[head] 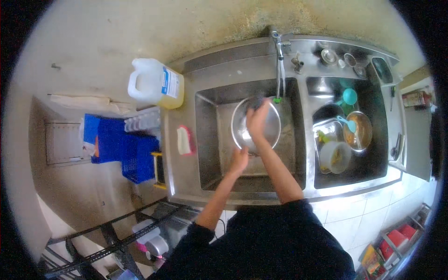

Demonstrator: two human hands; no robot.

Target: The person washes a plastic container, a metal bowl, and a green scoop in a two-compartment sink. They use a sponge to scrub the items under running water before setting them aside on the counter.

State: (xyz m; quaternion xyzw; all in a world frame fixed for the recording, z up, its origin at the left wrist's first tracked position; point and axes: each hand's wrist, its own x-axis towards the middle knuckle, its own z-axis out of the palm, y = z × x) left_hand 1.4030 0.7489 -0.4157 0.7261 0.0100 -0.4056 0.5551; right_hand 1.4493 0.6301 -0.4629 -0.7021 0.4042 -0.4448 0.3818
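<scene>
A shiny round metal bowl (240, 122) is held over the left sink basin (210, 154). My left hand (239, 160) grips its near rim. Over the bowl's inside is my right hand (258, 120), blurred by motion, with a dark scrubbing pad (256, 102) under its fingers; the pad's exact form is unclear. Water runs from the faucet (279, 49) just beyond the bowl, down towards a small green item (277, 100) beside the bowl's far right side. Part of the bowl's inside is hidden by my right hand and forearm.
The right basin (364, 175) holds a metal tray, a cloudy plastic tub (335, 157), a brown-stained bowl (364, 131) and turquoise ladles (349, 97). A sponge (184, 140) and a large jug of yellow liquid (157, 84) stand left. Small lids (329, 56) line the back ledge.
</scene>
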